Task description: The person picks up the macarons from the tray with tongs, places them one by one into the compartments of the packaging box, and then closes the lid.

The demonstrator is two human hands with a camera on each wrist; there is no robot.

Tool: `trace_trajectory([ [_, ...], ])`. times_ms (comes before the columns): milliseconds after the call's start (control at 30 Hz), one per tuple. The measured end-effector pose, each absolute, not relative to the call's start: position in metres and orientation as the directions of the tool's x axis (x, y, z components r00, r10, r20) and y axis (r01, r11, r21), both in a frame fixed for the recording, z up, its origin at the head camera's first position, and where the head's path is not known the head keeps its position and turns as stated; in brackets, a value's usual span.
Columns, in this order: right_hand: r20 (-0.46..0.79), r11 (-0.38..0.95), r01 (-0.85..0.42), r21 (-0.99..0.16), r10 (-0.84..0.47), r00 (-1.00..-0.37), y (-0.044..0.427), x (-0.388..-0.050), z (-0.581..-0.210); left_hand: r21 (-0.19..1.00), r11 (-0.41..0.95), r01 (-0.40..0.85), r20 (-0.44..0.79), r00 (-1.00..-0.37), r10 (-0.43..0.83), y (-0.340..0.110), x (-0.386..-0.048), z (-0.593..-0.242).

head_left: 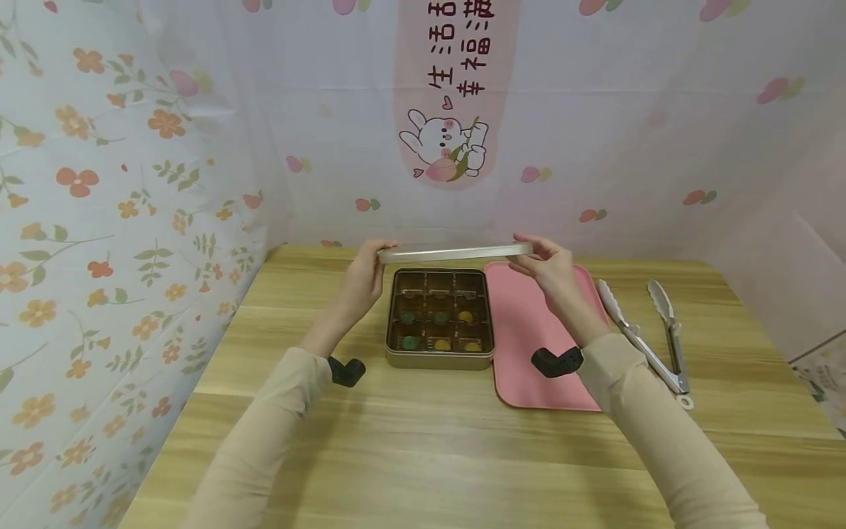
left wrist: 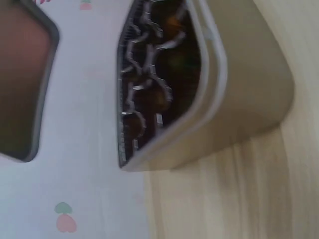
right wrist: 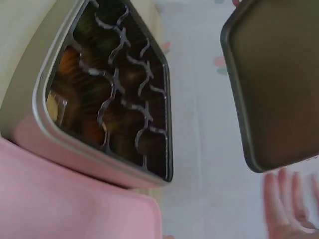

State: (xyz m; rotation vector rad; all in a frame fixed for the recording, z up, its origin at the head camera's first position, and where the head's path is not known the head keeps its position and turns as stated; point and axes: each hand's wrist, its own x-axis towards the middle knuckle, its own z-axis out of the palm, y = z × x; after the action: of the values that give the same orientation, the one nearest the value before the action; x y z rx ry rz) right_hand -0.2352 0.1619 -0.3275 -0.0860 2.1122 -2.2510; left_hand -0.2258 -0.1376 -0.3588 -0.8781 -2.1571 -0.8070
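Note:
A shallow metal tin lid [head_left: 456,254] is held level above the far edge of a square gold tin [head_left: 439,360]. My left hand [head_left: 365,275] grips the lid's left end, and my right hand [head_left: 550,268] holds its right end. The uncovered tin has a brown plastic divider tray [head_left: 426,303] with several compartments. Small green [head_left: 410,342] and yellow pieces [head_left: 472,345] lie in the front and middle rows; the back row shows none. The lid's dark underside [right wrist: 279,74] faces the right wrist camera, with blurred fingertips [right wrist: 271,191] at its lower edge.
Right of the tin lies a pink tray [head_left: 529,382], its edge against the tin. Two pairs of metal tongs, one [head_left: 634,338] beside the tray and another [head_left: 670,330] farther right, lie on the wooden table [head_left: 423,455]. A patterned cloth [head_left: 317,95] hangs behind.

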Motion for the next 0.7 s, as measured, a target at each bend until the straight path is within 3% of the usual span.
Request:
trace_trajectory([
  [133, -0.185, -0.145, 0.212, -0.966, -0.180, -0.966, 0.163, -0.233, -0.323, 0.141, 0.602, 0.786, 0.818, -0.436, 0.376, -0.136, -0.226, -0.367],
  [267, -0.241, -0.172, 0.307, -0.936, -0.321, -0.916, 0.168, -0.232, -0.319, 0.068, 0.613, 0.787, 0.845, -0.372, 0.384, -0.137, -0.226, -0.375],
  [433, -0.300, -0.339, 0.471, -0.814, -0.450, -0.842, 0.176, -0.231, -0.317, 0.012, 0.599, 0.801, 0.850, -0.324, 0.416, -0.141, -0.225, -0.383],
  [533, -0.341, -0.394, 0.531, -0.750, -0.458, -0.821, 0.177, -0.230, -0.318, -0.039, 0.588, 0.808, 0.846, -0.287, 0.450, -0.142, -0.223, -0.387],
  [633, -0.366, -0.331, 0.511, -0.793, -0.412, -0.834, 0.175, -0.229, -0.322, -0.056, 0.588, 0.807, 0.842, -0.279, 0.462, -0.142, -0.222, -0.390],
  [700, -0.366, -0.250, 0.476, -0.843, -0.383, -0.848, 0.173, -0.228, -0.326, -0.006, 0.594, 0.804, 0.838, -0.321, 0.442, -0.141, -0.220, -0.392],
])
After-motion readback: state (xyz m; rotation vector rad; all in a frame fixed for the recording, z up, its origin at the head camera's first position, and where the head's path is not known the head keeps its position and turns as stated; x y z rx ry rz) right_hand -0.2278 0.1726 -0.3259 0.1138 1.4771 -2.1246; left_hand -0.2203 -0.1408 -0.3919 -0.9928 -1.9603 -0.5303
